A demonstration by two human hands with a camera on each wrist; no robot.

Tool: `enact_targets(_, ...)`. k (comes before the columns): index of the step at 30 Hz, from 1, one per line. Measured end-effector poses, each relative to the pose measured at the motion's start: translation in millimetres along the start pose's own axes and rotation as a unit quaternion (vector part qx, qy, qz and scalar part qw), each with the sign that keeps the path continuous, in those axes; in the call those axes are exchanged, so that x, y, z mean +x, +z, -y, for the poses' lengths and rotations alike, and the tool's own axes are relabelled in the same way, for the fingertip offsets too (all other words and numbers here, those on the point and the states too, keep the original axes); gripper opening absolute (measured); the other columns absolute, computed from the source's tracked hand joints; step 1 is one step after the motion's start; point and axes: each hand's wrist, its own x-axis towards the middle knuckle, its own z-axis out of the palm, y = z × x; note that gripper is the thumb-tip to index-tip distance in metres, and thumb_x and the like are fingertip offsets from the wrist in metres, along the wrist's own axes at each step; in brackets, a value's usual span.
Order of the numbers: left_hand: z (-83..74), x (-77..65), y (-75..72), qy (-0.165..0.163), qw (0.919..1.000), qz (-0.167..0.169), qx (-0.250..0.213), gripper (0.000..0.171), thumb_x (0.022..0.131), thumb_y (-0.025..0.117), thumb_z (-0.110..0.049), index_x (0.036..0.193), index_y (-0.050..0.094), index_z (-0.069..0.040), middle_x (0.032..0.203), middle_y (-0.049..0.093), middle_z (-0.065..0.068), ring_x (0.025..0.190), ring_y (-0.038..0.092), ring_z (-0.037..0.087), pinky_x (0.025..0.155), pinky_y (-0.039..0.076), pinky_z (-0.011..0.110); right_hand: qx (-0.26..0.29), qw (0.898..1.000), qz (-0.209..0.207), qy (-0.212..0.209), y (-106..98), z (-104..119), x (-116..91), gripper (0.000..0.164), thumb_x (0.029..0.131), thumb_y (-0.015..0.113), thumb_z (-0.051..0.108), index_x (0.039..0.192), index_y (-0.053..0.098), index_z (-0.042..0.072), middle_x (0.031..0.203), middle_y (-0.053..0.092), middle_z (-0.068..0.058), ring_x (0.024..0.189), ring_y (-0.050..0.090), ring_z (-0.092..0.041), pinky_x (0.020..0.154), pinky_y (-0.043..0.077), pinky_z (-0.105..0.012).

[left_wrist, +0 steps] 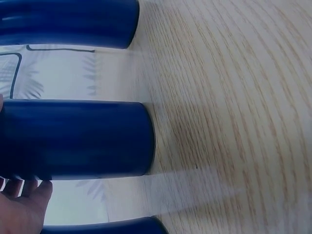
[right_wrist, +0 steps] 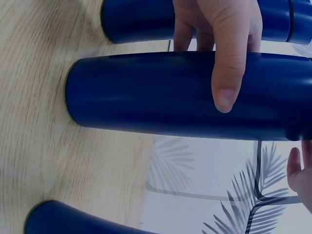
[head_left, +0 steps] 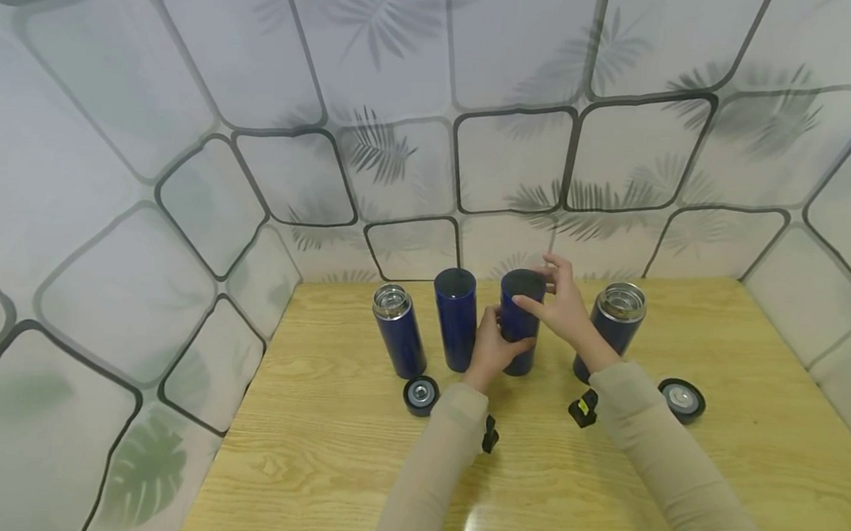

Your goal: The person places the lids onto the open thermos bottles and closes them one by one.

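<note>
The held bottle (head_left: pixel 519 327) stands upright on the table (head_left: pixel 317 451). The left hand (head_left: pixel 490 352) grips its middle; the right hand (head_left: pixel 568 310) clasps its top. Left of it is another bottle (head_left: pixel 455 330); right, an uncapped bottle (head_left: pixel 620 329).

Forearms and hands of the person, head view. Both arms wear long sleeves of plain, light beige cloth; the left sleeve (head_left: pixel 419 483) and the right sleeve (head_left: pixel 680 475) match in colour and show soft creases. Each ends at the wrist in a broad cuff of the same cloth (left cuff (head_left: pixel 462 404); right cuff (head_left: pixel 627 389)). The left hand (head_left: pixel 491 351) and right hand (head_left: pixel 566 310) are bare. Small, black, angular units appear beside the sleeves: the left unit (head_left: pixel 490 435) is partly hidden; the right unit (head_left: pixel 582 412) bears a yellow-green patch.
</note>
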Motion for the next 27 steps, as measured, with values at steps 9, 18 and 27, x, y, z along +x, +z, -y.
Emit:
enact_targets(9, 0.5, 0.9, 2.4, -0.007, 0.9999, 0.007, -0.008, 0.067, 0.071, 0.074, -0.026, 0.122, 0.037, -0.007, 0.119, 0.048, 0.007, 0.106, 0.048, 0.017, 0.085, 0.042, 0.029, -0.006, 0.998, 0.042, -0.037, -3.7, 0.2, 1.9, 0.081, 0.079, 0.066, 0.011, 0.136, 0.010, 0.001, 0.131, 0.033, -0.025, 0.120, 0.030, -0.039, 0.097, 0.023, -0.053)
enact_targets(18, -0.2, 4.6, 2.5, 0.002, 1.0000, -0.005, 0.000, 0.065, 0.071, 0.075, -0.026, 0.120, 0.038, -0.007, 0.117, 0.048, 0.007, 0.104, 0.049, 0.017, 0.084, 0.043, 0.029, -0.018, 1.000, 0.011, -0.017, -0.6, 1.8, 5.3, 0.086, 0.074, 0.072, 0.019, 0.135, 0.015, 0.001, 0.124, 0.038, -0.024, 0.113, 0.037, -0.038, 0.092, 0.029, -0.052)
enact_targets(27, 0.4, 4.9, 3.8, -0.002, 0.9999, -0.013, 0.003, 0.062, 0.070, 0.075, -0.027, 0.117, 0.040, -0.007, 0.115, 0.049, 0.008, 0.103, 0.049, 0.018, 0.084, 0.043, 0.029, -0.026, 0.999, 0.008, 0.022, 2.4, -0.4, 6.8, 0.093, 0.071, 0.074, 0.027, 0.137, 0.014, 0.001, 0.127, 0.031, -0.025, 0.118, 0.031, -0.037, 0.093, 0.029, -0.051)
